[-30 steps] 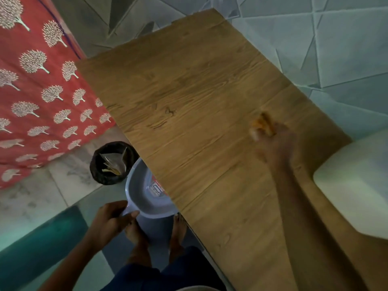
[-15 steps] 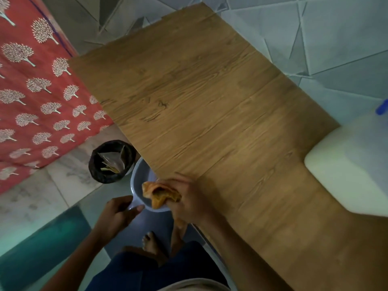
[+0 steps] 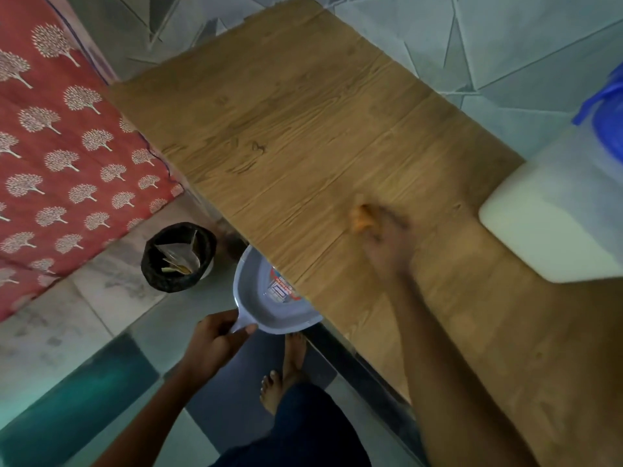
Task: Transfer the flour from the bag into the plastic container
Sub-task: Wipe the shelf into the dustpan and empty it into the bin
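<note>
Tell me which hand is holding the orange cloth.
The right hand, out on the wooden table with the orange cloth in its grip. The left hand is off the table edge, gripping the handle of the grey dustpan.

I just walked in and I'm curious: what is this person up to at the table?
It looks like cleaning up. The right hand, blurred, holds an orange cloth on the wooden table. The left hand grips a grey dustpan by its handle, just under the table's near edge. A whitish plastic container stands at the table's right end, and a black bin sits on the floor.
</note>
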Demonstrator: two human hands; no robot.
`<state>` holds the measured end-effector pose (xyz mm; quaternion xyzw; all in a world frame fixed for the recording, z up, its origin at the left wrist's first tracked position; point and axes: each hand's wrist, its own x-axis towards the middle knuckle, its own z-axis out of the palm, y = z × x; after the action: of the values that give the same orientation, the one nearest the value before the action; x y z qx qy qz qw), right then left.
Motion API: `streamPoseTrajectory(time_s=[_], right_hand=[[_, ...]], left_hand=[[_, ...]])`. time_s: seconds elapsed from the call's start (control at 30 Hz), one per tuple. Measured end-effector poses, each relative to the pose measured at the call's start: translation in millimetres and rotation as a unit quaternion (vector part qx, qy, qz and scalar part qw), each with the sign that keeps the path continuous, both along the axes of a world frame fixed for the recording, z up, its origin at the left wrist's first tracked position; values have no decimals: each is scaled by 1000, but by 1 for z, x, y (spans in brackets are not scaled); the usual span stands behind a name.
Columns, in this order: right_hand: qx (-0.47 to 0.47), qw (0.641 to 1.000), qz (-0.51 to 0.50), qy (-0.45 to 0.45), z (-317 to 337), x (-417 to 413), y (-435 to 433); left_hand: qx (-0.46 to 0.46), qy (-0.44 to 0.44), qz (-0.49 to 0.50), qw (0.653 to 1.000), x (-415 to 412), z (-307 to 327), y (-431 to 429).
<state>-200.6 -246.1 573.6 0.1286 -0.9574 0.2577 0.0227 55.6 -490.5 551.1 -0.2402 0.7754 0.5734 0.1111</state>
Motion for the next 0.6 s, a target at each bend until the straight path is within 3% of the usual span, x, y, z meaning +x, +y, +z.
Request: streamPoseTrajectory(time_s=[0.1,0.2,0.27,0.3,0.4,0.5,0.6], right_hand=[[-104,971,204,-74,12,80,-50],[-165,934,273,-160,23,139,-47],[-263,928,171,-203,31,165,-22],[-312,927,72,-195,34,173,-8],[-387,890,-229,-69,47,165,39],[-281,886,-353,106,40,123,93],[-118,887,-444,50,16,69,121]], left_hand=[[11,3,20,1000,9,0,11],[6,6,30,1000,14,1,15],[12,5,29,1000,19,1,18],[16,5,29,999,22,0,21],[20,13,8,1000,30,-2,34],[38,11,-8,999,32,-5,49],[56,4,1,998,29,-3,60]])
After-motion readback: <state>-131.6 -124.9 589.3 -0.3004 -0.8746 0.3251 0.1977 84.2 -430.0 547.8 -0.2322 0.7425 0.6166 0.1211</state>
